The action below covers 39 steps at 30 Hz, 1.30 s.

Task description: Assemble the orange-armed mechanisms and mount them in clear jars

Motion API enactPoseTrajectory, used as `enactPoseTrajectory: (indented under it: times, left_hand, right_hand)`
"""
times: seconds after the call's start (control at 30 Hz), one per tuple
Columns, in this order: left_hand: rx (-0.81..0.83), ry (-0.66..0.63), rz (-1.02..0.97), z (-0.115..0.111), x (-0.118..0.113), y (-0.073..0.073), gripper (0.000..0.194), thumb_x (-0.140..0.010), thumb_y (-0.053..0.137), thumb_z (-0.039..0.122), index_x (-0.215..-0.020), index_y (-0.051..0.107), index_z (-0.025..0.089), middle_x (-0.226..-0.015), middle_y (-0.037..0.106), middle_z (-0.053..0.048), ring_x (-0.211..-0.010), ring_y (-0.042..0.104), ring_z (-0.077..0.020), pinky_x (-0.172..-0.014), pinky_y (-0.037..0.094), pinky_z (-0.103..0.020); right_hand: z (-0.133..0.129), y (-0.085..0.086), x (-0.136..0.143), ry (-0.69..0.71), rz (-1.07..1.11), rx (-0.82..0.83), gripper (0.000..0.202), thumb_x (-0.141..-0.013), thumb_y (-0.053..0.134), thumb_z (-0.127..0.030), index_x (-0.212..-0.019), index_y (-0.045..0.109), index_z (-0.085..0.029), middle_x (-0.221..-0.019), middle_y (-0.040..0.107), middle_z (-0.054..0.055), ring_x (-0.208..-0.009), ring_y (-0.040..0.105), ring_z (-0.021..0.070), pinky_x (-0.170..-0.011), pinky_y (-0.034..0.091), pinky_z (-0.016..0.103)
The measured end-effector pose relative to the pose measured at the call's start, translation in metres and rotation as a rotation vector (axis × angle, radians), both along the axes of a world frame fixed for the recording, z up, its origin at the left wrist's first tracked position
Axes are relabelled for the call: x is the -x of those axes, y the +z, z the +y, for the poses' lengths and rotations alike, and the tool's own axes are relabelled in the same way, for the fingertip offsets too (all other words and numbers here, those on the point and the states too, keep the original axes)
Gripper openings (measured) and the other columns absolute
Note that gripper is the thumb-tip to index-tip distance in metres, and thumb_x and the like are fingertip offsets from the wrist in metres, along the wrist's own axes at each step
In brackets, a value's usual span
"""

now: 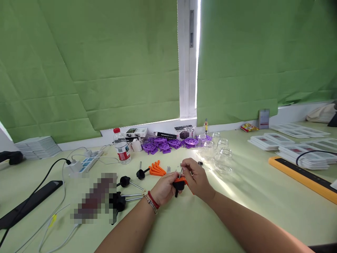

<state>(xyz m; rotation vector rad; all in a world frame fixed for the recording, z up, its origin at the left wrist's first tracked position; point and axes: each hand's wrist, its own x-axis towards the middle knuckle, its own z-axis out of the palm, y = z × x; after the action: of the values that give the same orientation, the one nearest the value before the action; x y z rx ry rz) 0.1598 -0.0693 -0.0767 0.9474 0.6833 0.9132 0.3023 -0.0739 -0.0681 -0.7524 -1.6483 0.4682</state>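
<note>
Here, pale green counter (189,228) fills lower view. Purple parts (191,141) lie heaped at back, clear jars (223,162) near heap's right end. Right hand (195,177) and left hand (164,188) hover close together, mid-counter. Orange pieces (157,169) lie beyond left hand. Left hand clamps black-and-orange part (179,185); right hand pinches thin metal rod (180,172) just above part.

Bare table (247,193) gives the right hand (196,179) open room sideways, up to the orange-edged black bar (302,176). Glass jars (223,161) and purple plastic parts (191,142) bar the way beyond; orange plastic parts (157,169) and black-headed metal rods (125,181) crowd the left hand's (164,189) outer side.
</note>
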Motion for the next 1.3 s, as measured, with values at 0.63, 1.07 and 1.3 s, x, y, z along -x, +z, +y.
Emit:
enactPoseTrajectory:
  times: [0.63,1.07,1.3]
  left_hand:
    - [-0.047,-0.017,0.020,0.002,0.004,-0.005,0.030,-0.080,0.061,0.041,-0.081,0.066,0.011,-0.067,0.058,-0.004,-0.056,0.050,-0.0126,-0.052,0.039,-0.027]
    - [-0.011,-0.017,-0.015,0.002,0.004,-0.007,0.030,-0.075,0.067,0.042,-0.076,0.062,0.012,-0.068,0.057,-0.004,-0.062,0.051,-0.0145,-0.056,0.041,-0.028]
    - [0.014,0.009,-0.071,0.006,0.007,-0.011,0.020,-0.080,0.063,0.035,-0.075,0.063,0.015,-0.070,0.060,-0.004,-0.064,0.053,-0.0159,-0.061,0.040,-0.030]
  right_hand:
    - [0.003,-0.006,0.001,0.082,0.046,0.122,0.009,-0.090,0.045,-0.027,-0.094,0.051,-0.020,-0.075,0.051,0.001,-0.064,0.053,0.0128,-0.062,0.051,0.027]
    - [0.006,-0.008,0.003,-0.022,-0.110,0.148,0.009,-0.082,0.051,-0.020,-0.086,0.059,-0.018,-0.074,0.061,0.003,-0.066,0.058,0.0147,-0.061,0.050,0.028]
    - [0.003,-0.006,0.004,0.031,-0.220,-0.031,0.018,-0.081,0.047,-0.011,-0.084,0.063,-0.018,-0.085,0.063,0.007,-0.076,0.059,0.0164,-0.070,0.050,0.030]
